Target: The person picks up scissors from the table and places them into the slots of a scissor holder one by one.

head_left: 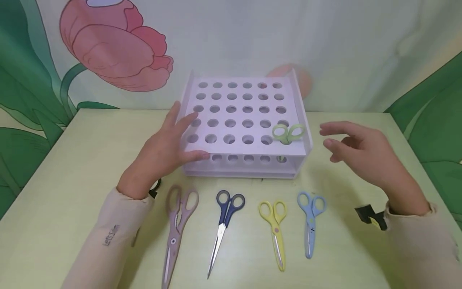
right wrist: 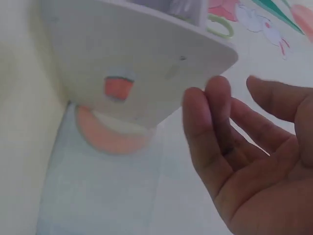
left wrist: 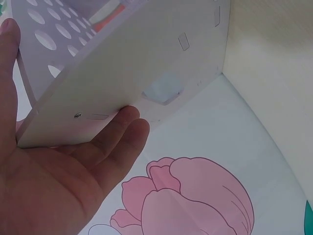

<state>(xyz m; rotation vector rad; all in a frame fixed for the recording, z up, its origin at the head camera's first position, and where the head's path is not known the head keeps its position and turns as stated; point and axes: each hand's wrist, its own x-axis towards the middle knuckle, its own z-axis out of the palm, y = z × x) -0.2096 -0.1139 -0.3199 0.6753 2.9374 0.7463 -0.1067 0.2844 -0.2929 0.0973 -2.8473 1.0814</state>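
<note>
A white rack (head_left: 239, 116) with rows of round holes stands near the table's back edge. My left hand (head_left: 159, 146) holds the rack's left side; in the left wrist view its fingers (left wrist: 122, 137) lie along the outer side panel (left wrist: 132, 63). Green-handled scissors (head_left: 287, 133) stand in the front right hole, handles up. To the right of the rack, my right hand (head_left: 368, 154) hovers with loosely bent fingers, holding nothing. On the table in front lie mauve scissors (head_left: 174, 241), dark blue scissors (head_left: 227, 212), yellow scissors (head_left: 276, 230) and light blue scissors (head_left: 310, 224).
The pale green table (head_left: 108, 132) carries everything. Behind it hangs a white backdrop (head_left: 231, 36) with a large pink flower (head_left: 115, 48) and green leaves. A lower tier (head_left: 240, 173) of the rack shows beneath its top panel.
</note>
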